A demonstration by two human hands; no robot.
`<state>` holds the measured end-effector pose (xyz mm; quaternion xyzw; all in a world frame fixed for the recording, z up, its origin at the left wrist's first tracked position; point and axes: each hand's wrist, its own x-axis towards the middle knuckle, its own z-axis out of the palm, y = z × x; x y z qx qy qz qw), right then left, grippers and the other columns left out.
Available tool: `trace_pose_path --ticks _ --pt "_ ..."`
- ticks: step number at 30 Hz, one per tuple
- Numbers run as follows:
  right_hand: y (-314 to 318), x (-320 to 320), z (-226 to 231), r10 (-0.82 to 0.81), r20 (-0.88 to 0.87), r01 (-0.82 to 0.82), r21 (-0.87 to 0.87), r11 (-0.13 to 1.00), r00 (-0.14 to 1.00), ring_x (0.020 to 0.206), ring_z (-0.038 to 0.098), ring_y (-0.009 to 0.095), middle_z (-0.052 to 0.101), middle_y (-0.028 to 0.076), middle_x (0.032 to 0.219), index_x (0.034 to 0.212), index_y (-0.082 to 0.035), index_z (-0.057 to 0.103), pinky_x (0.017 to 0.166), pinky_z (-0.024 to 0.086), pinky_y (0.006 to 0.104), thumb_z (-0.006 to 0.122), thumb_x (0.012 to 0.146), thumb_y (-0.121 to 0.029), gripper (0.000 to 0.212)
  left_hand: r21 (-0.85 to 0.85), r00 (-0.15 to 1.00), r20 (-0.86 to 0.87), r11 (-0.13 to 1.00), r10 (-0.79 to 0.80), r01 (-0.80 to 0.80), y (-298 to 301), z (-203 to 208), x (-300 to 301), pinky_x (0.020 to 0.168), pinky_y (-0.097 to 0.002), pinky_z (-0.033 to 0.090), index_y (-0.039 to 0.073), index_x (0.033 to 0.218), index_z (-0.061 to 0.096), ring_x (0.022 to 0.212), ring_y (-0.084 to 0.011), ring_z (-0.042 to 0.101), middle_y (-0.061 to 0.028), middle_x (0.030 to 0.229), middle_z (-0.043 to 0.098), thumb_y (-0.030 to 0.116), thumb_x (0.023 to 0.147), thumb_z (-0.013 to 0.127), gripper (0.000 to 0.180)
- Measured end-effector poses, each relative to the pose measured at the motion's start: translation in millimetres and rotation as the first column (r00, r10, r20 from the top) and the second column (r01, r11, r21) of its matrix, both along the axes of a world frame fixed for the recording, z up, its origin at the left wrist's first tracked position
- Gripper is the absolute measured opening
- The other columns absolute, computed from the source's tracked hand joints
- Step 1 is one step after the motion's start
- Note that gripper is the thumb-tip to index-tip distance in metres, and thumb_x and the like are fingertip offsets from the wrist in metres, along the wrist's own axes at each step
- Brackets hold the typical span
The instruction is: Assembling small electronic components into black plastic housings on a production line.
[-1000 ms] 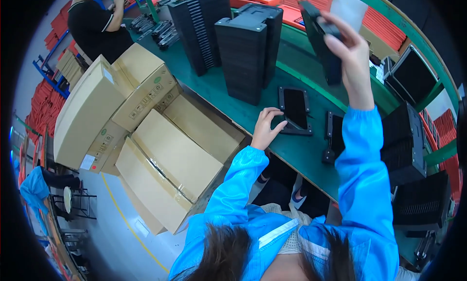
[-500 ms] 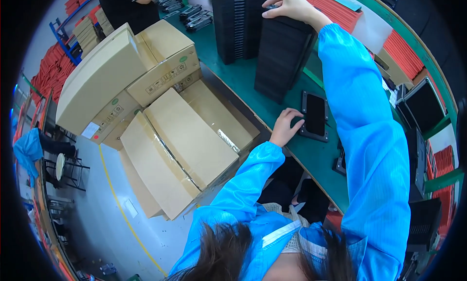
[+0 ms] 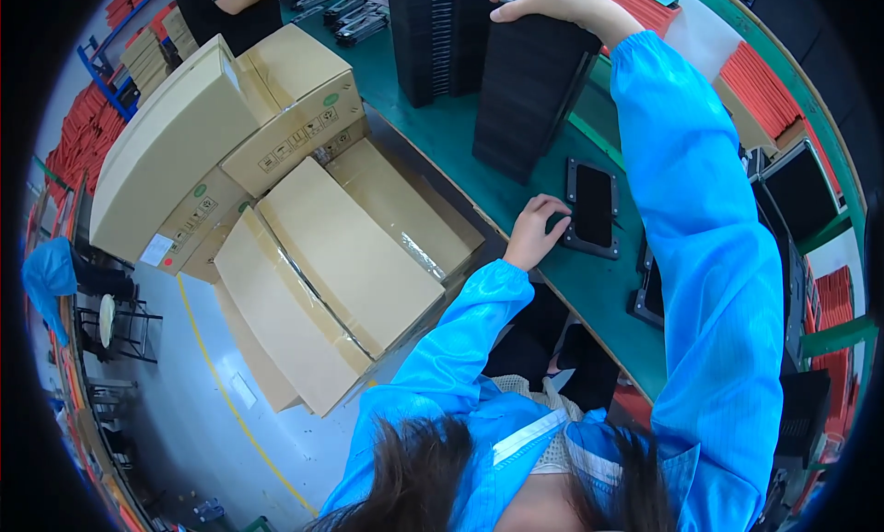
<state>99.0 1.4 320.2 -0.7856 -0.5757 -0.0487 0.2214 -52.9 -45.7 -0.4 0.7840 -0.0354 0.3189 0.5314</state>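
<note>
My left hand (image 3: 537, 231) is at the near-left edge of a flat black frame (image 3: 574, 240) with a dark, glossy rectangular panel (image 3: 595, 203) in it. The thumb and fingers are apart, tips at the frame's edge, with nothing held between them. Far up at the right, my right hand (image 3: 557, 0) is on top of a tall stack of black pieces (image 3: 528, 94). Its thumb and index finger are bent around something small and dark at the top; what it is cannot be made out. A second tall black stack (image 3: 414, 48) stands left of it.
Large cardboard boxes (image 3: 336, 279) are piled left of the green table (image 3: 516, 200). Another black framed piece (image 3: 647, 297) lies partly behind my right sleeve. Metal-looking parts (image 3: 354, 21) lie at the far end, near a person in black (image 3: 216, 21). Red stacks (image 3: 760, 85) stand at the right.
The whole view has shifted slightly, so the table and stacks sit a bit higher and farther left. My left hand stays at the frame's edge and my right hand stays on the stack top.
</note>
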Motion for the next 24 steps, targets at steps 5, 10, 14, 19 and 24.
trace_pose_path --ticks 5,10,14,19,24 --pt "6.6 7.5 -5.5 0.006 0.014 -0.006 0.035 0.999 1.0 0.079 0.068 0.023 0.072 0.014 0.087 0.097 -0.003 0.073 0.077 0.052 0.0309 0.08 0.065 -0.033 0.044 0.033 1.0 -0.002 0.999 0.022 -0.022 -1.6 -0.4 1.9 0.087 -0.0401 0.047 0.005 0.092 0.064 0.1 -0.0308 0.055 -0.0094 0.1 0.059 0.008 0.081 0.066 0.011" --pt "9.4 44.4 -30.5 -0.007 0.166 -0.008 0.093 0.996 0.986 0.092 0.066 0.024 0.068 0.014 0.101 0.108 -0.004 0.069 0.083 0.051 0.0315 0.072 0.076 -0.044 0.051 0.058 0.999 -0.022 0.998 0.037 -0.036 -3.1 -1.4 1.7 0.087 -0.0392 0.047 0.005 0.094 0.065 0.099 -0.031 0.057 -0.0108 0.101 0.06 0.009 0.082 0.066 0.013" --pt "8.1 43.9 -33.2 -0.013 0.274 -0.019 0.114 0.993 0.962 0.095 0.066 0.026 0.068 0.015 0.104 0.113 -0.005 0.068 0.085 0.052 0.032 0.069 0.08 -0.052 0.058 0.081 0.997 -0.037 0.995 0.066 -0.062 -3.9 -2.7 1.7 0.087 -0.0392 0.047 0.005 0.093 0.066 0.098 -0.031 0.057 -0.0107 0.1 0.06 0.009 0.081 0.067 0.012" --pt "9.4 47.4 -19.4 -0.12 0.292 0.02 0.324 0.946 0.949 0.086 0.069 0.026 0.07 0.015 0.093 0.108 -0.004 0.07 0.08 0.054 0.0326 0.069 0.08 -0.052 0.056 0.097 0.997 -0.027 0.993 0.071 -0.068 -5.1 -3.0 0.7 0.086 -0.0392 0.047 0.006 0.092 0.066 0.097 -0.031 0.057 -0.0104 0.099 0.06 0.009 0.081 0.066 0.011" --pt "24.3 36.9 -29.1 -0.121 0.263 0.061 0.222 0.973 0.957 0.084 0.069 0.025 0.071 0.015 0.091 0.102 -0.003 0.072 0.078 0.055 0.033 0.071 0.079 -0.05 0.053 0.094 0.997 -0.024 0.993 0.07 -0.067 -3.7 -6.0 -0.1 0.086 -0.0391 0.047 0.006 0.092 0.065 0.097 -0.031 0.057 -0.01 0.098 0.059 0.009 0.082 0.066 0.011"
